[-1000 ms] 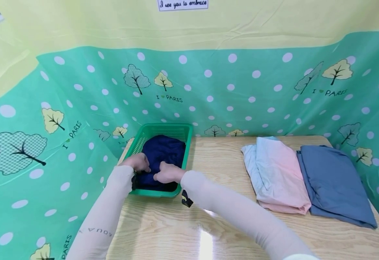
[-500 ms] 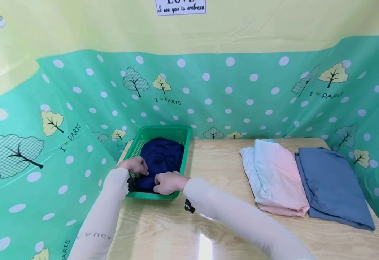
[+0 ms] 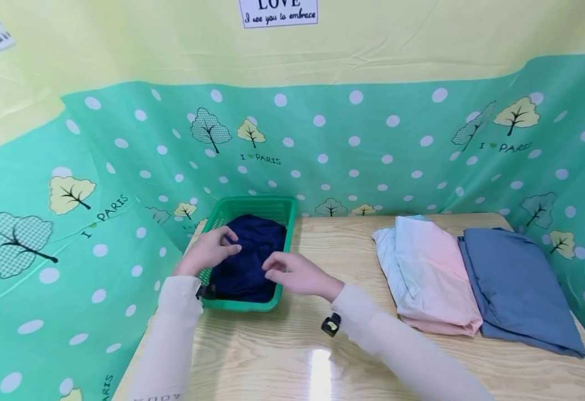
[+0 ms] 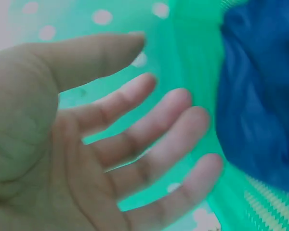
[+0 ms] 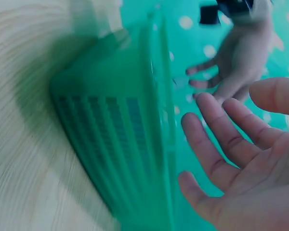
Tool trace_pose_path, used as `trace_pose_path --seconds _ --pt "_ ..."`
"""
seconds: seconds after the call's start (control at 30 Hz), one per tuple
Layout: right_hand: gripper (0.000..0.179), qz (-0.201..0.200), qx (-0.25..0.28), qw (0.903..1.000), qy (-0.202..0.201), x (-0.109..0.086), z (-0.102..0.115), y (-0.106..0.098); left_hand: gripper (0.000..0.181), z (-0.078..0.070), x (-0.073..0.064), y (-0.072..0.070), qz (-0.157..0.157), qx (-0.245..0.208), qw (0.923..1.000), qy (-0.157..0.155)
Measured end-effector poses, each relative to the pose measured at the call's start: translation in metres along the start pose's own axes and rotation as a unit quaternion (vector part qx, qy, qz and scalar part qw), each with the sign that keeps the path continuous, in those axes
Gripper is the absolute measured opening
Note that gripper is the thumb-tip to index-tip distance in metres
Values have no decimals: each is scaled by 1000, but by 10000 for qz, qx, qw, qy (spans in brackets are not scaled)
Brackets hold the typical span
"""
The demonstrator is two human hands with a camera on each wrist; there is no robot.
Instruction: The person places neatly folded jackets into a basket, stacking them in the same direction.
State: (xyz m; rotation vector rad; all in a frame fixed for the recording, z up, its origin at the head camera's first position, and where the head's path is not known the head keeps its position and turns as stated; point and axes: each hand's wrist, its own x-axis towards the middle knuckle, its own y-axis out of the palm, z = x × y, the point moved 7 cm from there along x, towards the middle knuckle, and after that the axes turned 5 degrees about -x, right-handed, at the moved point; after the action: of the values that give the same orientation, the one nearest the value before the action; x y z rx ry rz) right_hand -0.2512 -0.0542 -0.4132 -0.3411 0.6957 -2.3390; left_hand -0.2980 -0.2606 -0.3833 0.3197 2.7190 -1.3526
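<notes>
A dark navy cloth (image 3: 249,267) lies bunched inside a green plastic basket (image 3: 259,306) at the table's back left. Above the basket's left side is my left hand (image 3: 207,252), its fingers loosely bent and nothing in them. My right hand (image 3: 300,273) hovers by the basket's right rim, also holding nothing. In the left wrist view, the spread fingers (image 4: 159,144) stand apart from the blue-looking cloth (image 4: 260,96). The right wrist view has the relaxed right fingers (image 5: 221,139) beside the basket's slotted wall (image 5: 111,120).
On the right of the wooden table (image 3: 342,356) lie a folded pale blue and pink cloth (image 3: 433,273) and, beside it, a folded grey-blue cloth (image 3: 523,289). A green polka-dot curtain (image 3: 352,156) hangs behind and along both sides.
Both hands have let go of the navy cloth and lifted out of the basket, the right one moving to the right. The cloth stays in the basket.
</notes>
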Motion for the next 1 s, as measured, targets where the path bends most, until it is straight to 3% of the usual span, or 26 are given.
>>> trace_pose_path --seconds 0.13,0.23,0.3,0.4,0.57,0.6,0.67,0.73,0.87,1.0 --pt "25 -307 568 9977 217 -29 -24 -26 26 -22 -13 6 -877 -597 9931 495" --pt "31 -451 998 9938 216 -52 -41 -45 19 -36 -20 16 -1426 -1190 9784 903" --pt "32 -667 1247 9897 205 -68 -51 -58 14 -43 -23 24 -1742 -1627 9647 1121" --pt "34 -1167 1572 9805 154 -90 -65 -77 7 -48 -29 35 -2225 -2369 9368 1297" --pt "30 -2009 1877 9612 228 -126 -86 -104 9 -52 -39 54 -2768 -3720 8742 1445" --pt "29 -2161 1888 9576 241 -134 -89 -109 11 -53 -40 59 -2790 -3911 8645 1474" --pt "26 -2477 1842 9506 313 -149 -97 -119 11 -56 -42 70 -2846 -4115 8524 1521" --pt "24 -2764 1808 9429 432 -164 -104 -127 10 -61 -44 81 -2901 -4190 8458 1582" --pt "23 -3378 1747 9212 821 -192 -119 -141 5 -75 -49 105 -2942 -4142 8432 1755" --pt "24 -3940 1651 8936 1381 -213 -137 -150 4 -89 -48 134 -2681 -4170 8494 1809"
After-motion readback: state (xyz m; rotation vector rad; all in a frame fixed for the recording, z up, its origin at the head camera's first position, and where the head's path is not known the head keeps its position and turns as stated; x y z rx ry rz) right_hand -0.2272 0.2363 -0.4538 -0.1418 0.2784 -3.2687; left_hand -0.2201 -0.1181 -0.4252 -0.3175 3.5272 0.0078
